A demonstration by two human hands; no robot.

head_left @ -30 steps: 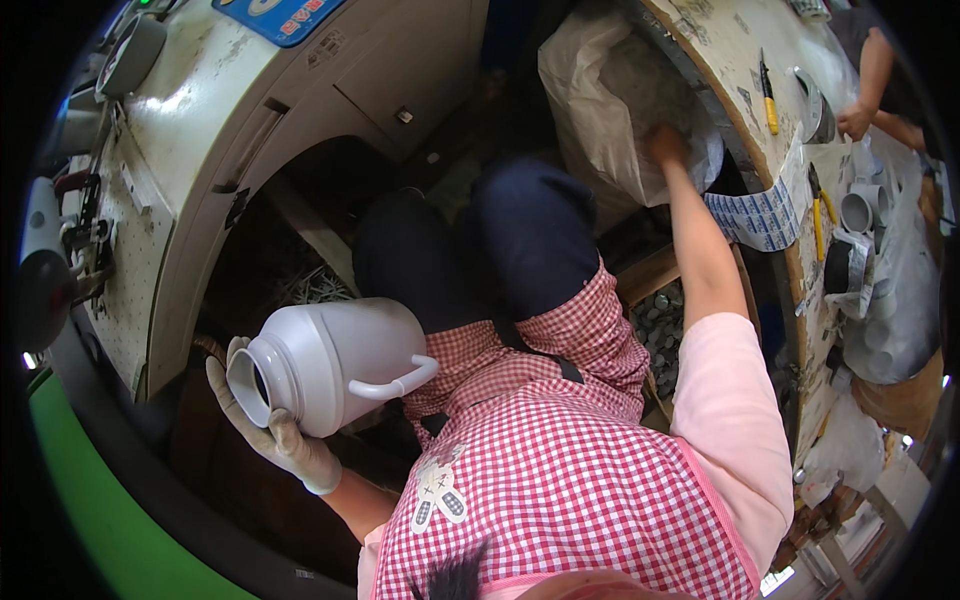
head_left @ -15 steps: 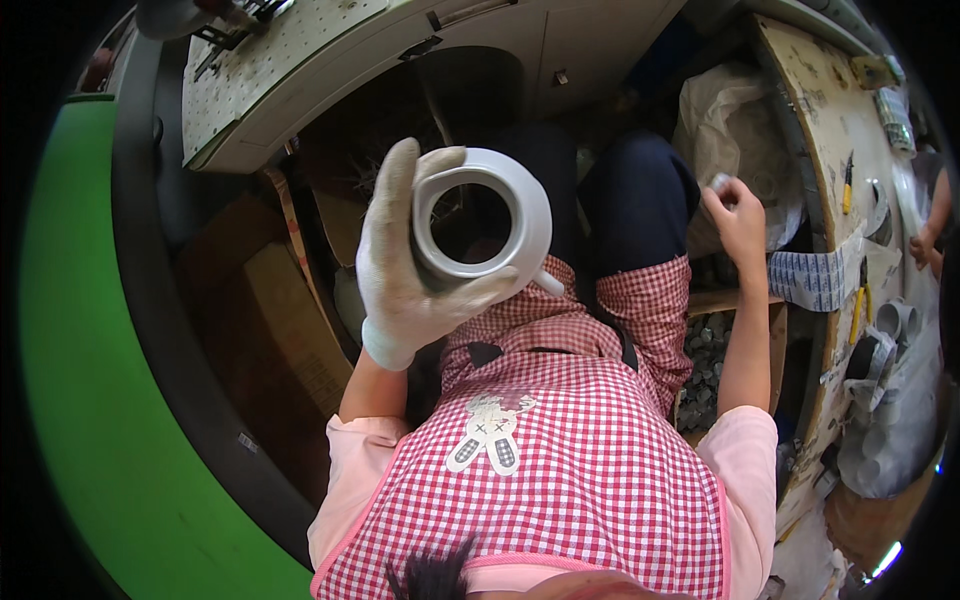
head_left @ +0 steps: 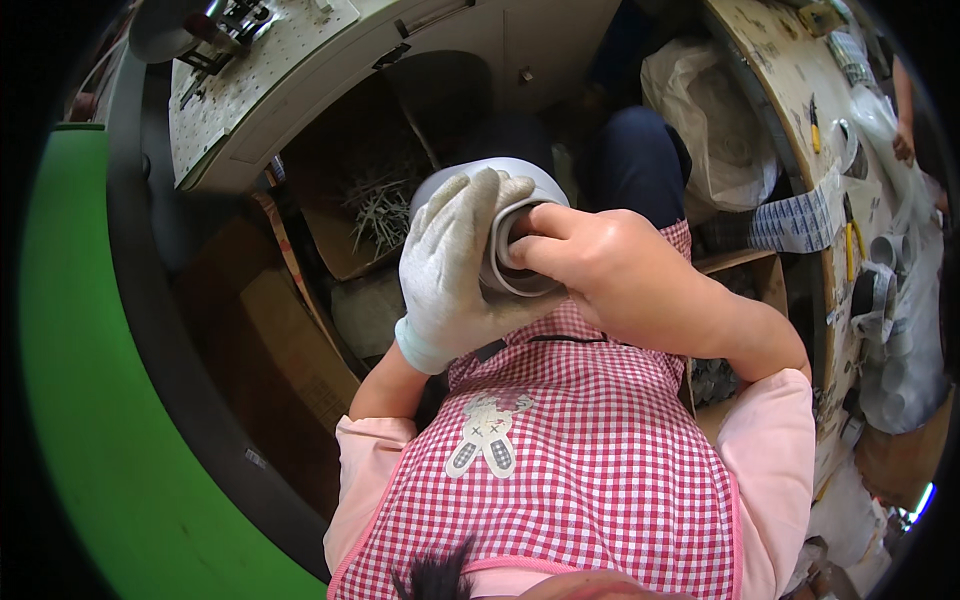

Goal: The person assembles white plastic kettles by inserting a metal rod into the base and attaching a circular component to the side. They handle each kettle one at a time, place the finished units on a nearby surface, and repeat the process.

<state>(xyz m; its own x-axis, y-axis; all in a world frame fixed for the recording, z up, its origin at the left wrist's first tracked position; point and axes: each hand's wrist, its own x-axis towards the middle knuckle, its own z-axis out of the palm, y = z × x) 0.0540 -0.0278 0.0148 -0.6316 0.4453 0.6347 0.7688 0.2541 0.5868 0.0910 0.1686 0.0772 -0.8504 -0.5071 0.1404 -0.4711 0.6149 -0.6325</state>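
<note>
Here, white jug (head_left: 530, 168) between 2 hands (head_left: 445, 265) (head_left: 625, 265), right fingers (head_left: 550, 222) inside.

Worn workbench (head_left: 772, 48) at right, yellow-handled tools (head_left: 815, 137) on top, patterned strip (head_left: 793, 223) across its edge, grey cylinders (head_left: 885, 250), possibly plastic.

Deep shadow below the white table (head_left: 300, 55), small glare lower right, fisheye-curved edges, black corners.

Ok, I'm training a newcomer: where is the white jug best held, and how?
Probably the neck, cupped from the person's left, as the left hand does: it looks narrower than the jug's body, and the right hand has fingers in the mouth from the right.
</note>
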